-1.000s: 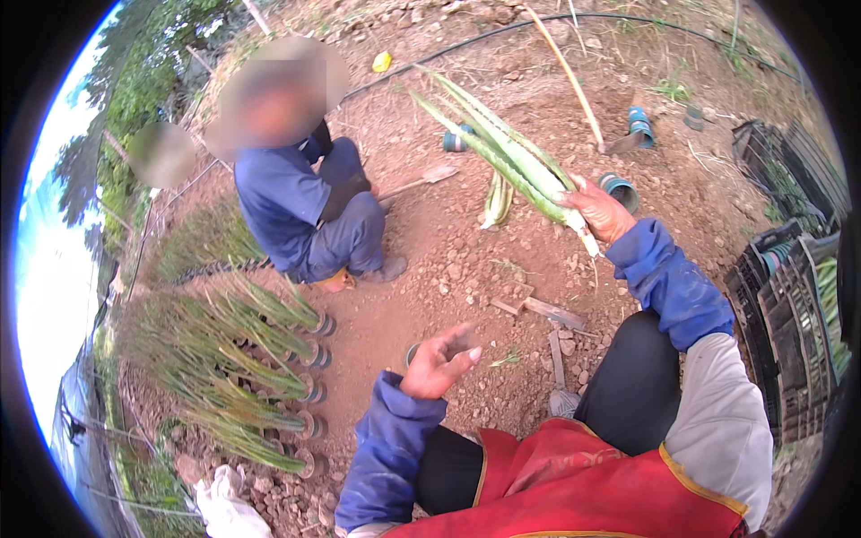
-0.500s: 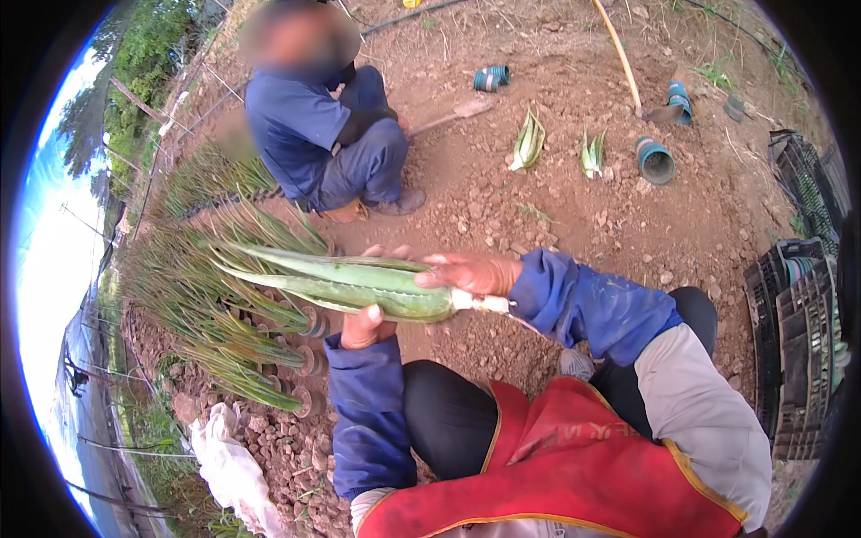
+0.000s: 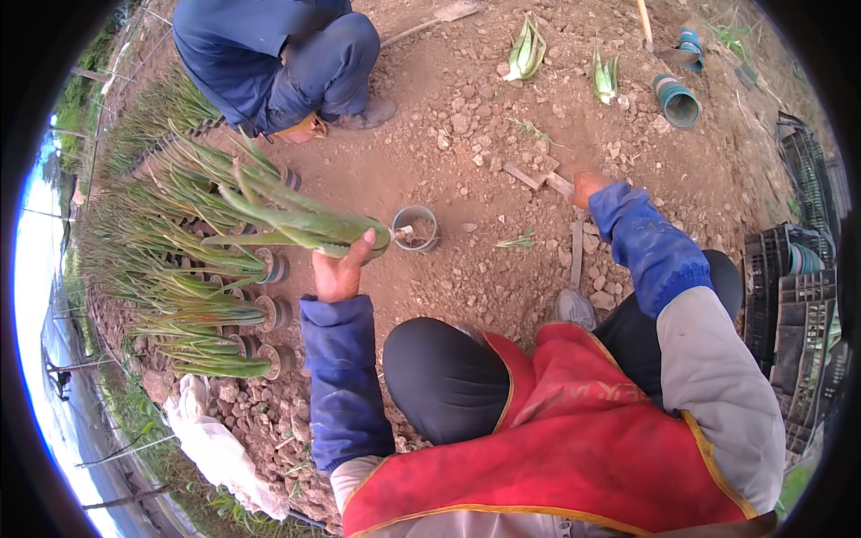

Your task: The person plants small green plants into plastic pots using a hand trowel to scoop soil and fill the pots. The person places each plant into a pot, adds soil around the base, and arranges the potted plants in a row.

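Observation:
My left hand [image 3: 337,273] grips a green aloe plant [image 3: 300,218] around its base, its leaves pointing left and away. The plant's pale root end reaches the left rim of a small round pot [image 3: 436,235] with brown soil inside, standing on the ground. To the right, my right hand [image 3: 589,187] is closed at the end of a dusty, flat-headed hand tool [image 3: 527,176] lying low over the soil. Most of its fingers are hidden, and the tool's exact kind is unclear.
Rows of potted aloes [image 3: 211,314] stand at left, beside a crouching person [image 3: 269,54]. Two loose aloes [image 3: 526,49] lie ahead, near green pots [image 3: 677,103]. Black crates [image 3: 798,332] stand at right, a white sack [image 3: 211,439] at lower left.
My right hand has let go of the aloe and moved right, down to the hand tool. My left hand alone holds the plant, lower now and beside the pot. The view has tilted down.

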The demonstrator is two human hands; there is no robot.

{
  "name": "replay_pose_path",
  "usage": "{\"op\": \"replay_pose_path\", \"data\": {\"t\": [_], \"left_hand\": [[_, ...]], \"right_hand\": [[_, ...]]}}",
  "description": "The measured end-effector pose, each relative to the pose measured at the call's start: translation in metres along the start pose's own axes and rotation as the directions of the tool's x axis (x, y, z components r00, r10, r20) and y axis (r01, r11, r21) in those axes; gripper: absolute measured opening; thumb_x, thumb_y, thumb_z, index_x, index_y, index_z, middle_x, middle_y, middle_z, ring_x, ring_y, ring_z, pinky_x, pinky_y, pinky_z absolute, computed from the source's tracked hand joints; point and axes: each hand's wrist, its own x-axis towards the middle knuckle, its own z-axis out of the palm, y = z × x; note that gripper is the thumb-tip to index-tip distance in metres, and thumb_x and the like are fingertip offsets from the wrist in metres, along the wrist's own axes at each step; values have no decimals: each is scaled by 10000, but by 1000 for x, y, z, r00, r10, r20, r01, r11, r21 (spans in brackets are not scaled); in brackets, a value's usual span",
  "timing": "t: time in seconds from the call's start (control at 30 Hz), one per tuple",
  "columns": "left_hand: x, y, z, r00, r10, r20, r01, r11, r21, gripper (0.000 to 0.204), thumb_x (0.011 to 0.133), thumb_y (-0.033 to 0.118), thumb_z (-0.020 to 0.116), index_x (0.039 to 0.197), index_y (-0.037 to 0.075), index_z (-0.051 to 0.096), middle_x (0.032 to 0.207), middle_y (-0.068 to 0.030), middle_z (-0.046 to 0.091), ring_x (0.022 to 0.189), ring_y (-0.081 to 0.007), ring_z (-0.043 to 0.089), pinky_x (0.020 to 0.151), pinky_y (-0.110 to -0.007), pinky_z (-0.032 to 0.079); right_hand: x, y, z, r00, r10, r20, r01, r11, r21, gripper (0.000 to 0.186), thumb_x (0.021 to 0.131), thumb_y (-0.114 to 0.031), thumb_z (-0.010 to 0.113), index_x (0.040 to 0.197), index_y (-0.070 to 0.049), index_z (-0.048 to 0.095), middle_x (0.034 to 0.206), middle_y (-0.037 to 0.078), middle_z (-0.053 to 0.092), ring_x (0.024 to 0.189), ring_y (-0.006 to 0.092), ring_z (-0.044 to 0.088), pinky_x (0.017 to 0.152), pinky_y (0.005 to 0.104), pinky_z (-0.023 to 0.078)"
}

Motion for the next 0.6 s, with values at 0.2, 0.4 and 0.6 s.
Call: {"op": "replay_pose_path", "data": {"t": [0.2,0.4,0.6], "left_hand": [[39,-98,18,992,-7,126,-7,994,111,366,838,46,792,1153,7,611,1048,-70,678,937,-168,650,830,-321,545],[47,-140,38,990,-35,133,15,990,144,392,834,32,790,1174,11,595,1051,-61,674,969,-166,644,856,-317,539],[51,-128,46,986,-97,139,82,991,106,422,841,36,784,1210,13,581,1066,-65,668,969,-168,641,864,-322,534]], "right_hand": [[-3,2,31,980,86,-182,-89,996,-8,388,809,-311,717,1007,20,672,1024,244,699,961,415,682,858,494,559],[0,12,48,958,94,-270,-82,995,55,346,789,-246,731,998,22,669,1011,257,690,964,425,675,852,500,556],[4,7,33,989,136,-54,-134,990,43,337,783,-239,731,979,31,677,1020,276,690,1013,426,665,864,493,553]]}}
